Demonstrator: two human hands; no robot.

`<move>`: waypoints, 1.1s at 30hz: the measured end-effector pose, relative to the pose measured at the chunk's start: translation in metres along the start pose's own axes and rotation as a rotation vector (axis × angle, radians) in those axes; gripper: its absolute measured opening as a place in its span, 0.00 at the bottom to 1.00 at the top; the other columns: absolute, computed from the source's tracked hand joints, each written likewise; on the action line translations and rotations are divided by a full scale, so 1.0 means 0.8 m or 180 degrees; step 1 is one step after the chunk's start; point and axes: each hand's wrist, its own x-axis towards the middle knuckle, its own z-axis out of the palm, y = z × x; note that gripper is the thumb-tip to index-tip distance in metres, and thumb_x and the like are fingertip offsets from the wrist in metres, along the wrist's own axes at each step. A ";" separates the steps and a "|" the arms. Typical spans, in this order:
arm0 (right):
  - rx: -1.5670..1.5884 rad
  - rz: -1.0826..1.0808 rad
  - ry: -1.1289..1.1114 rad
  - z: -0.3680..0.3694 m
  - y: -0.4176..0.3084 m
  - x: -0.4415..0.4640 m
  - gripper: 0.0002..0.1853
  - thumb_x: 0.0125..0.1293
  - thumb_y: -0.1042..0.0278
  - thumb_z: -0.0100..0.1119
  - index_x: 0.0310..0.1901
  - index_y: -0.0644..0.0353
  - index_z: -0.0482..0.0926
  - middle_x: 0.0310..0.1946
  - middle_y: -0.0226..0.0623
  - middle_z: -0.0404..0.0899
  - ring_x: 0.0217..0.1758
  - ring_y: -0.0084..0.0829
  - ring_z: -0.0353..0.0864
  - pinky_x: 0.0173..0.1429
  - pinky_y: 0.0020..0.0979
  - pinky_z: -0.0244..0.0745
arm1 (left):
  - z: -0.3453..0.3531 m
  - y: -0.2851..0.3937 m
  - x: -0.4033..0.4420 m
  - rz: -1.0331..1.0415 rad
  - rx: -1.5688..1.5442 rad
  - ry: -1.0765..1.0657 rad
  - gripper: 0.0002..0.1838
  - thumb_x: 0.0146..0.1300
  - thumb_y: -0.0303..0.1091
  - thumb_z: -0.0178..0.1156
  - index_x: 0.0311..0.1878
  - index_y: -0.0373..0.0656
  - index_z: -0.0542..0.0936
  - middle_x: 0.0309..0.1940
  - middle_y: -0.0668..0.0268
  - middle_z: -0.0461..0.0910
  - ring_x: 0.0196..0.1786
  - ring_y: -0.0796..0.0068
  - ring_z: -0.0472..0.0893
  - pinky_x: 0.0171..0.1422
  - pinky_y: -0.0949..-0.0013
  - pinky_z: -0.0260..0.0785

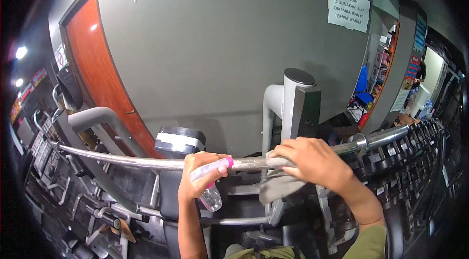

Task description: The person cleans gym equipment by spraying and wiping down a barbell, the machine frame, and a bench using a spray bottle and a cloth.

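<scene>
Grey wall point(220, 53); bottle point(211, 199) in left hand point(192, 183)

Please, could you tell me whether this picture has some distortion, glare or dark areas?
Head view: wide-angle distortion seems to bow the barbell; head view: strong glare whitens the grey wall at upper left, and a small highlight sits on the door; head view: corners fall to black, yet the paper sign stays readable.

One wide view, bowed toward its edges, looks from the person's head forward and down onto the left hand point(198, 173), right hand point(315, 161) and metal bar point(122, 161), all near, facing a grey wall point(220, 44) beyond.
</scene>
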 end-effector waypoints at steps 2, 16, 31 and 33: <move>-0.0141 -0.0244 0.0091 0.005 0.000 0.003 0.16 0.61 0.64 0.71 0.51 0.50 0.83 0.43 0.30 0.83 0.45 0.38 0.84 0.48 0.39 0.84 | 0.004 -0.004 0.000 0.0148 0.0018 0.0118 0.22 0.62 0.50 0.63 0.30 0.36 0.86 0.22 0.57 0.82 0.26 0.61 0.81 0.40 0.63 0.72; -0.1039 -0.0917 0.0510 0.021 -0.009 -0.014 0.07 0.61 0.73 0.62 0.40 0.53 0.80 0.39 0.25 0.77 0.44 0.27 0.80 0.32 0.24 0.83 | -0.002 -0.006 0.000 0.0095 -0.0007 0.0047 0.23 0.61 0.51 0.63 0.27 0.36 0.85 0.28 0.55 0.86 0.28 0.60 0.81 0.39 0.62 0.70; 0.0289 -0.0225 -0.0072 0.002 0.025 0.012 0.12 0.64 0.64 0.68 0.48 0.53 0.85 0.41 0.37 0.88 0.43 0.45 0.89 0.49 0.43 0.84 | 0.007 0.008 0.002 -0.0151 -0.0297 0.0097 0.22 0.60 0.47 0.60 0.29 0.33 0.86 0.25 0.57 0.85 0.35 0.62 0.86 0.46 0.65 0.75; 0.0393 -0.0217 -0.0056 -0.002 0.036 0.005 0.12 0.64 0.64 0.67 0.48 0.52 0.87 0.41 0.38 0.88 0.43 0.45 0.89 0.49 0.43 0.84 | 0.008 0.010 0.003 -0.0191 -0.0318 0.0119 0.23 0.61 0.48 0.60 0.29 0.32 0.86 0.25 0.57 0.85 0.35 0.63 0.86 0.46 0.65 0.75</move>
